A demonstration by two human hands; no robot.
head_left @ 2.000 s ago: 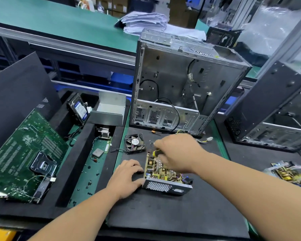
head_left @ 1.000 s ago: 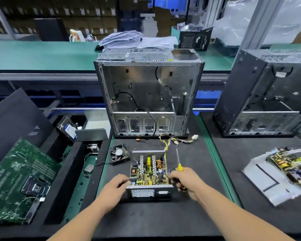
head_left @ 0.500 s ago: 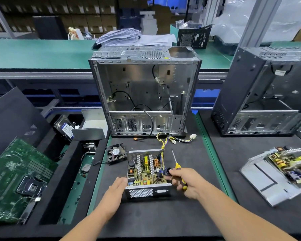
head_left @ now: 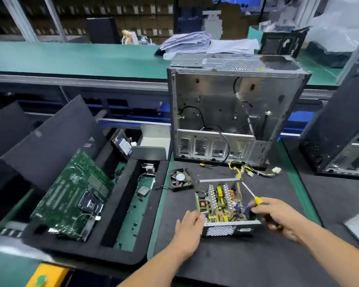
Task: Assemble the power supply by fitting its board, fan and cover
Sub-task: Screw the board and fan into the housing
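The open power supply case (head_left: 226, 208) sits on the black mat (head_left: 236, 262) in the lower middle of the frame, its perforated front wall facing the camera; the circuit board (head_left: 220, 200) lies inside it, crowded with heat sinks, yellow parts and coils; a bundle of yellow and black wires (head_left: 251, 170) runs from its far right corner toward the top of the frame, ending in white connectors. The left hand (head_left: 190, 223) rests against the case's near left corner, fingers nearly straight and touching the wall; the right hand (head_left: 278, 216) is curled around a yellow-handled screwdriver (head_left: 255, 198), whose shaft slants up and left over the case's right edge, while its fingertips sit at the near right corner of the case, blurred. The loose black fan (head_left: 180, 179) lies on the mat just beyond the case's far left corner, apart from it, with a thin lead trailing left. Behind, at centre right, an empty metal computer chassis (head_left: 226, 112) stands upright with its open side toward the camera; a second, dark chassis (head_left: 340, 129) stands at the right edge. To the left, a black foam tray (head_left: 116, 247) holds a green motherboard (head_left: 75, 195) leaning tilted, a hard drive (head_left: 123, 146) propped at the back, a grey metal cover (head_left: 153, 143) beside it, and a small chip (head_left: 143, 191) on green matting. A stack of papers (head_left: 187, 43) lies on the green table (head_left: 71, 56) at the top.
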